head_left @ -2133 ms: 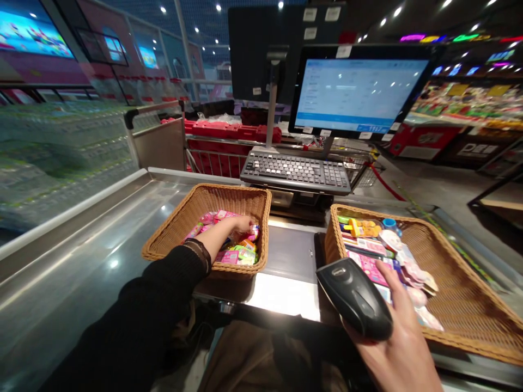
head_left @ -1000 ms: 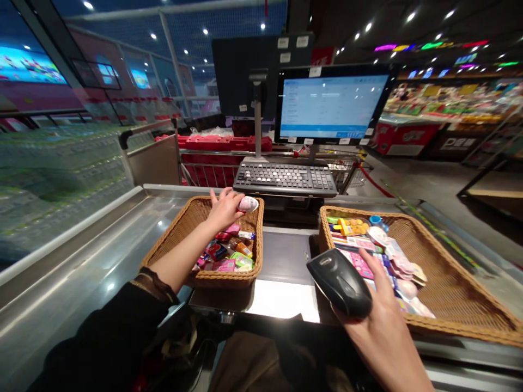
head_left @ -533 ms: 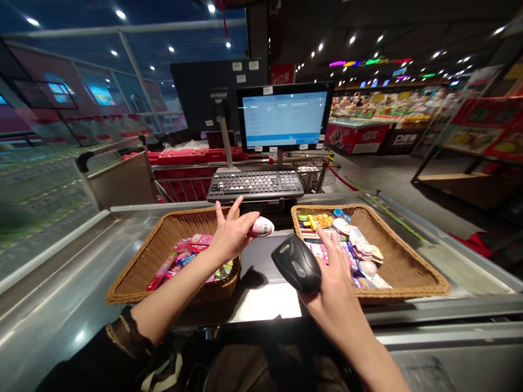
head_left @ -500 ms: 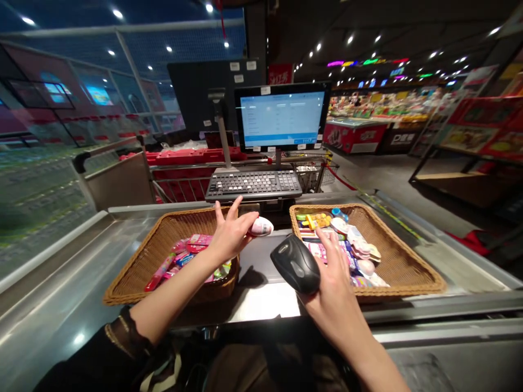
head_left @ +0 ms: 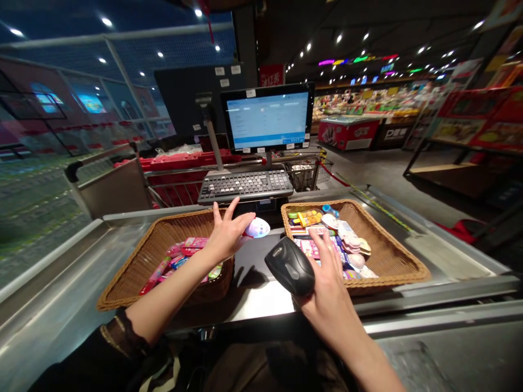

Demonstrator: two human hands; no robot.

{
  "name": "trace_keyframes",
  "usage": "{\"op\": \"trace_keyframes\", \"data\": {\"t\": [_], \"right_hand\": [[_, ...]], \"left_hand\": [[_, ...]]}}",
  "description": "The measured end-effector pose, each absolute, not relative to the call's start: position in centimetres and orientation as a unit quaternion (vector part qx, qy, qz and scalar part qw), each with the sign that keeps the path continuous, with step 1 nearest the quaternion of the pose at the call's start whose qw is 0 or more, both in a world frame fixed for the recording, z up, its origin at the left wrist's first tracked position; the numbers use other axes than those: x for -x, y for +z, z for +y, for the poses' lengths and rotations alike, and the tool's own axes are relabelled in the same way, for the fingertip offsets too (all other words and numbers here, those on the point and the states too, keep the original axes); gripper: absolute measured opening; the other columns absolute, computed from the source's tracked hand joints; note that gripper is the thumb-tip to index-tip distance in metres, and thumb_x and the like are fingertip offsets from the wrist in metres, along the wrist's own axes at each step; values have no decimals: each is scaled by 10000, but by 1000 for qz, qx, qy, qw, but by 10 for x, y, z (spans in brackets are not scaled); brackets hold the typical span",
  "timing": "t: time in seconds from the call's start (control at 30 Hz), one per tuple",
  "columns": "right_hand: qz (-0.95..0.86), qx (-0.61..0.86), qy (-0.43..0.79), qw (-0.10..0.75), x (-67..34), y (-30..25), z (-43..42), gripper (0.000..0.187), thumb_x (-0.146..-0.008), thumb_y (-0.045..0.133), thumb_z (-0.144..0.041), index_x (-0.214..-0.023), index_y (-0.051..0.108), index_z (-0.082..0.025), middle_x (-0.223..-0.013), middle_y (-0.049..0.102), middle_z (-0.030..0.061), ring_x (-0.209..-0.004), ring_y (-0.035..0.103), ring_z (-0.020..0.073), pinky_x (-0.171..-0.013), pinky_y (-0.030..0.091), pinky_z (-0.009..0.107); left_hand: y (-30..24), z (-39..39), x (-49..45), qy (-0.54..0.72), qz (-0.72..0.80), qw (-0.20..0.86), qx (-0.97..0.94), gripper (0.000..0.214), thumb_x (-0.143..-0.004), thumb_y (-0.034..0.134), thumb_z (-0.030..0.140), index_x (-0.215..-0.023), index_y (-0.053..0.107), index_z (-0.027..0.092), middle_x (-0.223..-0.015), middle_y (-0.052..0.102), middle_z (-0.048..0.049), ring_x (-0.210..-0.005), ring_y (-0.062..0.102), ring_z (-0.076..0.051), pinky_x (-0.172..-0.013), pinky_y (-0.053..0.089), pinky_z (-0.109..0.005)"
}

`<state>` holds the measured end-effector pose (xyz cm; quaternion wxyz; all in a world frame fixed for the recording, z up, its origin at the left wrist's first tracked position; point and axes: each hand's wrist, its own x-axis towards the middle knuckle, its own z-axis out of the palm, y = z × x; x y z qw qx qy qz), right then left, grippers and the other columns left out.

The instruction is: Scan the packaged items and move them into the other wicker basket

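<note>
My left hand (head_left: 226, 237) pinches a small white and pink egg-shaped packet (head_left: 257, 227) between thumb and fingers, with two fingers raised, over the gap between the two baskets. My right hand (head_left: 327, 283) grips a black handheld barcode scanner (head_left: 289, 265), its head turned toward the packet a short way off. The left wicker basket (head_left: 134, 272) holds several colourful small packets. The right wicker basket (head_left: 392, 256) holds several more, lined along its left side under my right fingers.
A steel checkout counter (head_left: 61, 294) runs left and front. Behind the baskets stand a keyboard (head_left: 246, 185), a lit monitor (head_left: 267, 120) and a pole display. A red shopping trolley (head_left: 180, 169) stands beyond, with shop shelves and a freezer at the right.
My left hand lifted the egg-shaped packet out of the left basket and carried it right. My right hand brought the scanner left toward it. The view shifted rightward.
</note>
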<state>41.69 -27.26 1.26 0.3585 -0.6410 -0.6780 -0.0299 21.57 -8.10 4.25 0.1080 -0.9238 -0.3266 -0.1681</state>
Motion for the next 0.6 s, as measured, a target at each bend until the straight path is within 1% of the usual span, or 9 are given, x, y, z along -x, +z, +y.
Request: {"op": "trace_keyframes", "data": {"t": [0.07,0.17,0.33,0.6], "right_hand": [[-675,643,-26,361,-419,12,-273,547,-802,532,-88,-1341,552,-173,-1653,213,189,-1550,112,441,-1164,280,724],[-673,641,-23,369,-421,13,-274,581,-783,542,-77,-1353,546,-186,-1658,214,176,-1551,124,435,-1166,286,717],[-667,642,-18,378,-424,13,-277,599,-763,532,-50,-1343,551,-201,-1664,201,155,-1556,97,434,-1166,283,722],[-652,649,-19,393,-434,11,-282,588,-792,547,-83,-1369,528,-193,-1655,227,159,-1561,105,410,-1183,272,709]], "left_hand": [[43,-81,-218,-167,-323,109,925,566,-848,682,222,-1401,569,265,-1391,642,-123,-1540,171,-409,-1100,-27,-845],[44,-80,-221,-165,-319,110,927,570,-852,674,222,-1409,563,261,-1397,637,-126,-1539,173,-411,-1098,-22,-848],[43,-78,-228,-161,-312,117,929,554,-872,667,239,-1415,559,254,-1402,630,-135,-1538,171,-417,-1099,-12,-848],[43,-74,-245,-144,-300,119,935,553,-873,651,223,-1417,558,259,-1418,621,-121,-1535,178,-421,-1098,-10,-849]]}}
